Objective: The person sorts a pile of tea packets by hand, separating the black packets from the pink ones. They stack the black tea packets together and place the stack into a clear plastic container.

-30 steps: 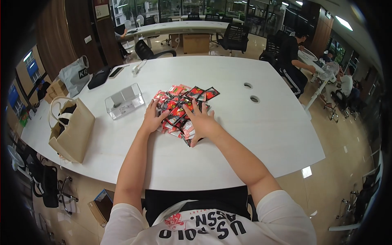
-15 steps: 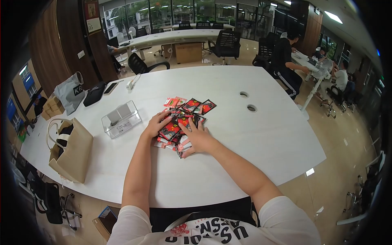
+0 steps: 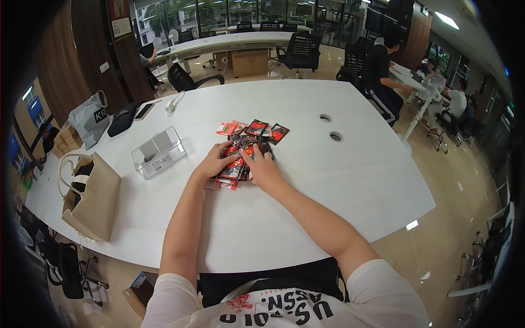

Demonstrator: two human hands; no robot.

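A pile of red and black packets [image 3: 232,169] lies on the tabletop [image 3: 328,202] between the hands. The left hand [image 3: 210,164] touches its left side, thumb and fingers apart; the right hand [image 3: 266,171] lies over its right side, fingers spread. Several packets lie beyond the fingertips, others between the thumbs.

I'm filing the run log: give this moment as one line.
left hand: on packets | right hand: on packets | clear box: on table, untouched
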